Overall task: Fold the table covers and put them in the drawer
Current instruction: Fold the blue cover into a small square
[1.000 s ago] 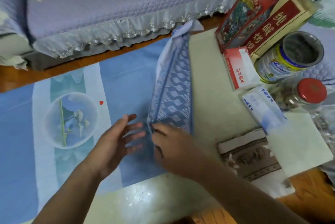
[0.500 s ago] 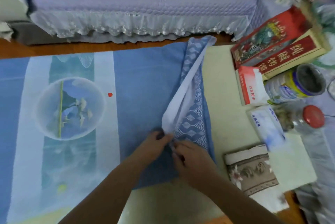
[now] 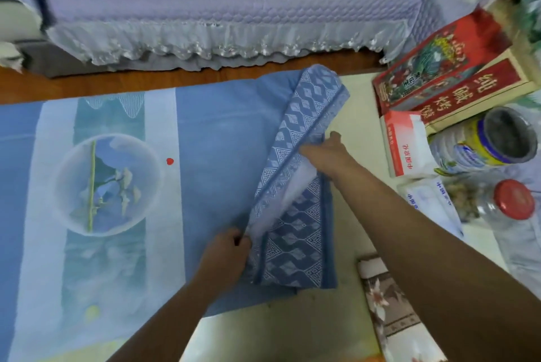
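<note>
Matt woven cloth table cover [image 3: 295,209], glossy tabletop [image 3: 360,115], quilted sofa cover [image 3: 234,1]

We see two bare forearms coming into view from the lower edge, each ending in a bare hand. The left hand [image 3: 225,256] has no ring, watch or band that we can make out, and the forearm behind it carries no sleeve as far back as the frame's edge. The right hand [image 3: 328,153] is likewise unadorned, and the long forearm behind it is uncovered all the way to the corner. We find no glove, bracelet or marking on either arm.
</note>
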`<action>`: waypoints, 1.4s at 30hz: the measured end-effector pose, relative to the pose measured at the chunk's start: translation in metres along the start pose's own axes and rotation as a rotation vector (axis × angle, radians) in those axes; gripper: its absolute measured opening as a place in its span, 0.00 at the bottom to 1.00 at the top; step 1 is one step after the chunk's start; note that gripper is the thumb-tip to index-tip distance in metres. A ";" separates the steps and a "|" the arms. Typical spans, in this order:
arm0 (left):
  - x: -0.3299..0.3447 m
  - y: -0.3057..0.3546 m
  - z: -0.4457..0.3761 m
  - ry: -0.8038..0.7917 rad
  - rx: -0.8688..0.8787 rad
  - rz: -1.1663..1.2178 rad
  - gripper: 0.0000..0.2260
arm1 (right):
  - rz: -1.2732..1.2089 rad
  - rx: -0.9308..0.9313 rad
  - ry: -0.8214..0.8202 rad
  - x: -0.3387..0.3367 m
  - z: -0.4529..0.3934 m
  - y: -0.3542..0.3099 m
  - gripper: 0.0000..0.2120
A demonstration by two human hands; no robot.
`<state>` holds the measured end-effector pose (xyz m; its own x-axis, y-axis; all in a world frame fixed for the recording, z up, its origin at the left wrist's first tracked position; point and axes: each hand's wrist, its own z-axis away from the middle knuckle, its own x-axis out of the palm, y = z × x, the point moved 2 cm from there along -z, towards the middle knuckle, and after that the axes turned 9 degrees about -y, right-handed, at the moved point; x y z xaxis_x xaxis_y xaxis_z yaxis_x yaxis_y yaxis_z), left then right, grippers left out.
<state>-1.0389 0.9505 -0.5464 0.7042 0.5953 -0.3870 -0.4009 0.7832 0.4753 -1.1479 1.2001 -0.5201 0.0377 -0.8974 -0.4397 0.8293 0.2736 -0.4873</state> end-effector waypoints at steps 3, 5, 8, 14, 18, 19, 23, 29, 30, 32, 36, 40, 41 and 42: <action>0.002 -0.001 0.002 -0.007 -0.038 -0.034 0.14 | 0.078 0.124 0.011 0.018 -0.066 -0.005 0.34; -0.003 0.000 0.000 0.021 -0.092 0.010 0.15 | 0.089 0.061 0.083 0.013 -0.084 -0.001 0.25; -0.010 0.003 -0.006 0.038 -0.145 0.058 0.12 | -0.016 -0.076 0.073 0.001 -0.093 0.003 0.28; -0.001 0.014 -0.011 -0.122 -0.110 0.021 0.21 | 0.186 -0.157 0.177 -0.004 -0.099 0.022 0.28; -0.007 0.020 -0.009 -0.169 -0.133 0.010 0.16 | 0.063 -0.129 0.387 -0.037 -0.118 -0.012 0.16; -0.010 0.020 -0.010 -0.169 -0.135 0.015 0.13 | 0.040 -0.088 0.423 -0.046 -0.125 -0.020 0.17; -0.026 0.010 -0.012 -0.189 -0.146 0.037 0.13 | 0.037 -0.014 0.313 -0.078 -0.148 -0.058 0.19; -0.052 0.004 -0.003 -0.320 -0.028 -0.407 0.08 | 0.538 -0.286 0.280 -0.124 -0.144 -0.137 0.18; -0.051 0.001 -0.001 -0.435 -0.096 -0.442 0.06 | 0.571 -0.441 0.304 -0.125 -0.132 -0.149 0.20; -0.049 -0.006 0.000 -0.598 -0.202 -0.421 0.07 | 0.549 -0.680 0.484 -0.132 -0.114 -0.161 0.28; -0.045 -0.002 0.001 -0.650 -0.255 -0.354 0.13 | 0.896 -0.448 0.578 -0.157 -0.119 -0.147 0.25; -0.035 0.007 0.002 -0.658 -0.244 -0.277 0.07 | 1.075 -0.243 0.519 -0.166 -0.123 -0.105 0.20; -0.031 0.010 0.000 -0.643 -0.241 -0.269 0.09 | 1.147 -0.269 0.555 -0.159 -0.121 -0.100 0.22; -0.028 0.011 -0.004 -0.622 -0.225 -0.283 0.10 | 1.219 -0.330 0.563 -0.148 -0.120 -0.097 0.23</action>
<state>-1.0649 0.9435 -0.5334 0.9756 0.2035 0.0826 -0.2171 0.9504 0.2228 -1.3009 1.3476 -0.4987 0.3429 0.2036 -0.9170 0.2631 0.9163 0.3018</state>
